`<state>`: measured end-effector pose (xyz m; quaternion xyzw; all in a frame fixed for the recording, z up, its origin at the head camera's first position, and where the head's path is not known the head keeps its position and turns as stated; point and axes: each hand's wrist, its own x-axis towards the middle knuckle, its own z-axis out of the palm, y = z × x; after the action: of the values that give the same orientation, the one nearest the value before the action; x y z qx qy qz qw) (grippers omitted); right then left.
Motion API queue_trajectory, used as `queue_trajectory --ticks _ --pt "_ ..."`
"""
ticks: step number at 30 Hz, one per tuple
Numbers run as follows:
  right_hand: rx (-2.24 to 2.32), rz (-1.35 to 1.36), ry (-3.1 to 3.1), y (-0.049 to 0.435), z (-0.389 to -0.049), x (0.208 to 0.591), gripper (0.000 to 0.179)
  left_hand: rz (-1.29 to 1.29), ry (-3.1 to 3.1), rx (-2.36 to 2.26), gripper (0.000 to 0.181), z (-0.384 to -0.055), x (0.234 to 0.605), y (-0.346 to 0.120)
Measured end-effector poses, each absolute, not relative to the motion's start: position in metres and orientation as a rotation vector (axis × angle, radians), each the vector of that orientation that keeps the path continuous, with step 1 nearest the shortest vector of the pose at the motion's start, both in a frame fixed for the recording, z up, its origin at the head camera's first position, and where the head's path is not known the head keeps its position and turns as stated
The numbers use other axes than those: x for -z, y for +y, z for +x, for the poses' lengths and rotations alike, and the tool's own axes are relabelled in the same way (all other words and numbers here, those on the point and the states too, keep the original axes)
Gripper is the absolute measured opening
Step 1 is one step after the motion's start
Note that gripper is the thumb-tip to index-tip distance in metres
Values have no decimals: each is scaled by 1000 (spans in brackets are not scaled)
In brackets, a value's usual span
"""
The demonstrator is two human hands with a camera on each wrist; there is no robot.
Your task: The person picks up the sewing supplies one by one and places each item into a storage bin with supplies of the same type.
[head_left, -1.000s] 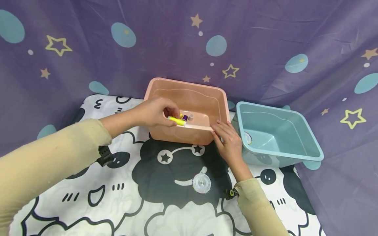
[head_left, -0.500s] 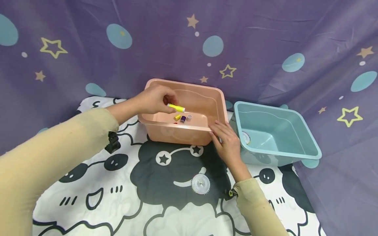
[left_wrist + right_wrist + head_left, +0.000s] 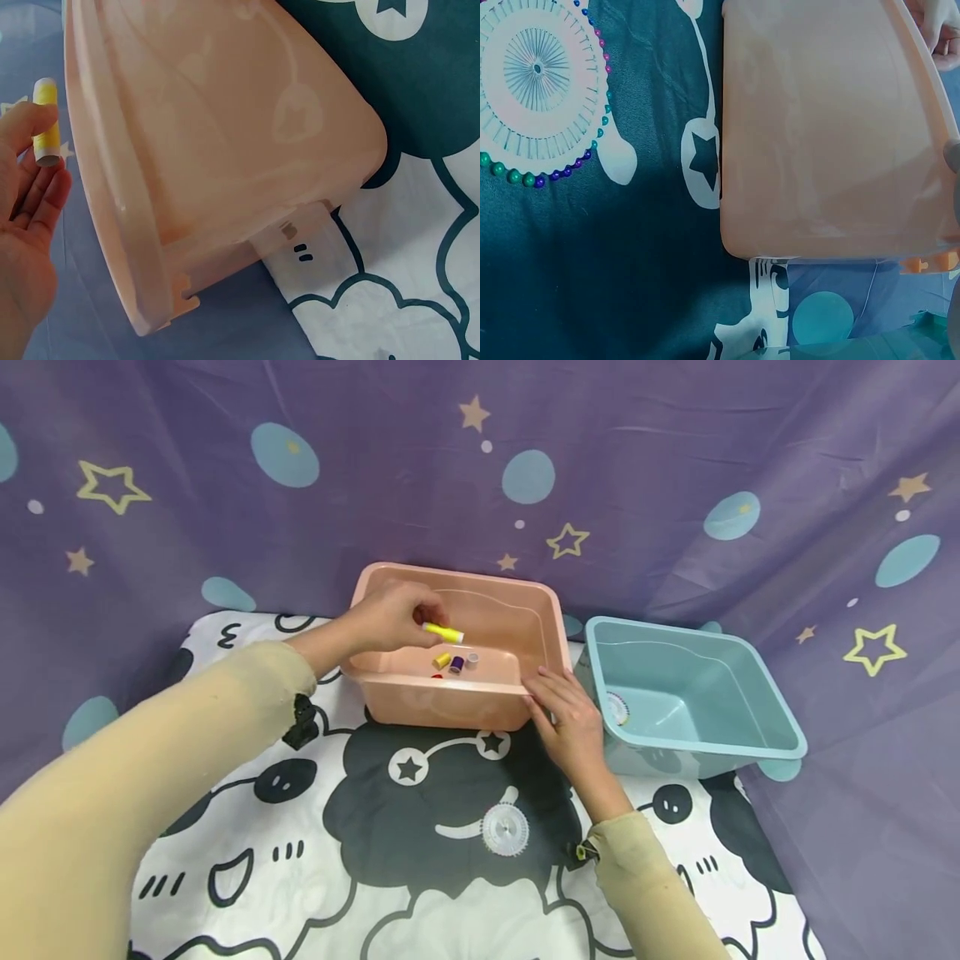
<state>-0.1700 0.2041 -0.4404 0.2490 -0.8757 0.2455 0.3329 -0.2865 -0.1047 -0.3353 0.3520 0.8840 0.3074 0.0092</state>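
Left hand (image 3: 393,617) pinches yellow cylindrical spool (image 3: 444,633), clear of edges of peach plastic bin (image 3: 442,708); right hand (image 3: 573,727) rests, fingers extended, on bin rim. Open room between hands.

The place has a homelike look, though whether it is a home cannot be told: behind the rectangular salmon-pink plastic bin (image 3: 450,705) hangs purple star-printed fabric (image 3: 375,518); beneath it spreads black-and-white cartoon-sheep cloth (image 3: 405,860).
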Motion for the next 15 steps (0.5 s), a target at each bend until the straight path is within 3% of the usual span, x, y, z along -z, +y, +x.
queue_trajectory --ticks 15 --pt "-621 641 -2291 207 -172 443 32 1082 2797 -892 14 -301 349 -85"
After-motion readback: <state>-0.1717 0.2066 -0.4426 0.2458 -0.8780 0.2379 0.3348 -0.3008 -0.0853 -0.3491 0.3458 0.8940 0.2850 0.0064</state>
